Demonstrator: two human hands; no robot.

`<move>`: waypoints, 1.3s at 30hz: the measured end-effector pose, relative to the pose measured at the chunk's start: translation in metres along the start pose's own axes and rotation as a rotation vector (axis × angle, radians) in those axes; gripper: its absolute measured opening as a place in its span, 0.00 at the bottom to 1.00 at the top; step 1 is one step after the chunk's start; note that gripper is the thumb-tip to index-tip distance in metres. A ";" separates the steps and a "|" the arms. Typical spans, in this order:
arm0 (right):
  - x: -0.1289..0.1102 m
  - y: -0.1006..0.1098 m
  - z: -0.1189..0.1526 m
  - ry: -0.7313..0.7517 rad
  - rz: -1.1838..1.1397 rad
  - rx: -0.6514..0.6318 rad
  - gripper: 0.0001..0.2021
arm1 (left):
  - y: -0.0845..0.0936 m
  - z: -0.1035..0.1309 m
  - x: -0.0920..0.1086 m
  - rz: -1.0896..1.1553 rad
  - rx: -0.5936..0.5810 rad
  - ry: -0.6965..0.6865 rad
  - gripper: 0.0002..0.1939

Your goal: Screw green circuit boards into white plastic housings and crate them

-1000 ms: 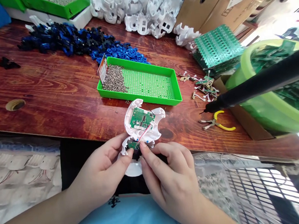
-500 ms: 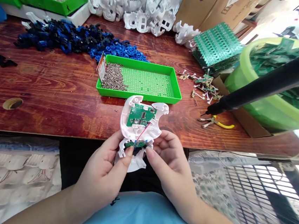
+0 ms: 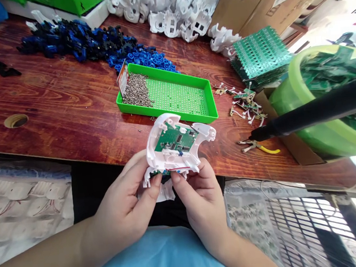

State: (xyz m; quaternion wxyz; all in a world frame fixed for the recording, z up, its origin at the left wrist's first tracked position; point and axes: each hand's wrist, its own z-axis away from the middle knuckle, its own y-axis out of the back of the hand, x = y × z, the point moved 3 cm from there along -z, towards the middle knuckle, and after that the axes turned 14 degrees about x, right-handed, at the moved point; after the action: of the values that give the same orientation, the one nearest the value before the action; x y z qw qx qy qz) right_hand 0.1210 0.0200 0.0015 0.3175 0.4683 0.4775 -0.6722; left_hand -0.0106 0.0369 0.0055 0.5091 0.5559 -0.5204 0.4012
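Observation:
A white plastic shell with a green circuit board inside is held over the table's front edge. My left hand grips its lower left side, thumb on the near part. My right hand holds the lower right side, with the thumb pressed near its middle. A thin red wire runs across the lower part of the shell. Below it, another white piece shows between my hands, partly hidden by them. Behind the shell lies a green tray with small metal screws at its left end.
Blue and black parts and white shells are heaped at the back. Stacked green boards, small wired boards, yellow-handled pliers, a dark rod-like tool and a green tub stand or lie to the right.
The shell has tilted and shifted slightly right between my hands. Its lower part and the red wire sit differently, and the white piece below shows less.

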 end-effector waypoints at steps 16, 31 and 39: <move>0.005 0.012 0.000 0.150 0.063 0.000 0.11 | 0.002 -0.001 -0.006 0.190 -0.063 0.163 0.21; 0.014 0.015 0.000 0.127 0.004 0.079 0.12 | 0.005 -0.006 0.002 0.167 -0.006 0.202 0.16; 0.021 0.027 0.000 0.152 0.061 0.127 0.10 | 0.009 -0.009 0.007 -0.095 0.035 -0.261 0.20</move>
State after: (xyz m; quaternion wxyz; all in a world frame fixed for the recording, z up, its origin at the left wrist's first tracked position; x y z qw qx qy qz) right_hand 0.1369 0.0110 -0.0278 0.2703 0.5514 0.4422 -0.6538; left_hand -0.0177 0.0448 0.0151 0.4458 0.6361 -0.5481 0.3101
